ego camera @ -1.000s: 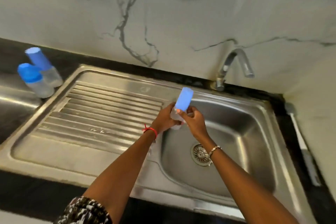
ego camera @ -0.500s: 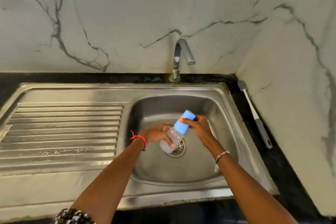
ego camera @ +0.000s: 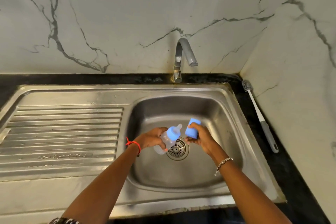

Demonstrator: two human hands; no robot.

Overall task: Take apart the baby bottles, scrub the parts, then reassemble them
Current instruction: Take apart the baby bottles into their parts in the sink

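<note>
One baby bottle (ego camera: 168, 139), clear with a blue collar and teat, lies tilted over the sink (ego camera: 227, 114) basin, its body wrapped in the left hand (ego camera: 151, 139); one blue cap (ego camera: 192, 130), on the bottle half a second ago, is now off and pinched in the right hand (ego camera: 201, 139) just beside it; one brush (ego camera: 260, 116), probably a bottle brush, lies on the counter (ego camera: 291, 178) at right; one tap (ego camera: 181, 58) stands behind.

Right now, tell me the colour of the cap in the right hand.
Light blue cap, seen best in the head view.
</note>
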